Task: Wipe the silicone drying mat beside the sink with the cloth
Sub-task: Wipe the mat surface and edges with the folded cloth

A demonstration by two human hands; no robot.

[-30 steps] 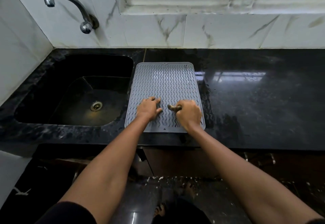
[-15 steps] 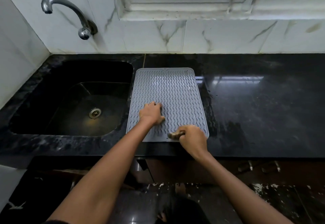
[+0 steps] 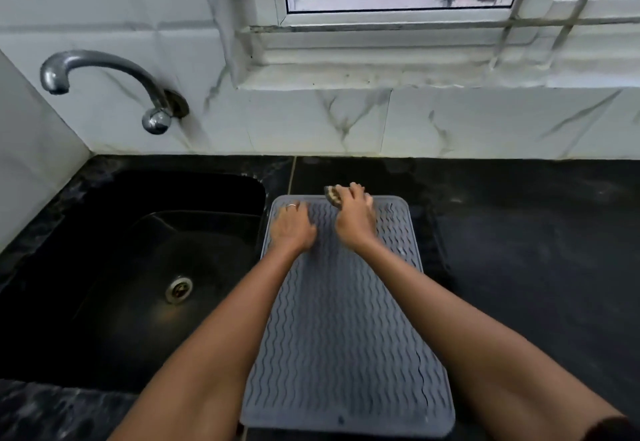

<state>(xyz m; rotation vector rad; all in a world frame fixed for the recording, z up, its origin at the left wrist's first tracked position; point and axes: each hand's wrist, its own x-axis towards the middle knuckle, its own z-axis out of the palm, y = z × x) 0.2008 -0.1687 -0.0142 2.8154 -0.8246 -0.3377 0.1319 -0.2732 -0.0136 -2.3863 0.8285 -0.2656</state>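
Observation:
A grey silicone drying mat point(image 3: 346, 336) with wavy ridges lies on the black counter just right of the sink. My right hand point(image 3: 355, 218) is at the mat's far edge, closed on a small bunched cloth point(image 3: 333, 194) that peeks out past the fingers. My left hand point(image 3: 292, 225) rests palm down on the mat's far left corner, fingers spread, a ring on one finger. Both forearms stretch over the mat and hide parts of it.
A black sink point(image 3: 145, 267) with a metal drain point(image 3: 179, 288) lies left of the mat. A chrome tap point(image 3: 104, 73) juts from the white tiled wall. A window ledge point(image 3: 415, 73) runs above the black counter point(image 3: 536, 250).
My right hand with the cloth has moved from the mat's near edge to its far edge. The left hand slid toward the far left corner. The view has shifted closer and lower.

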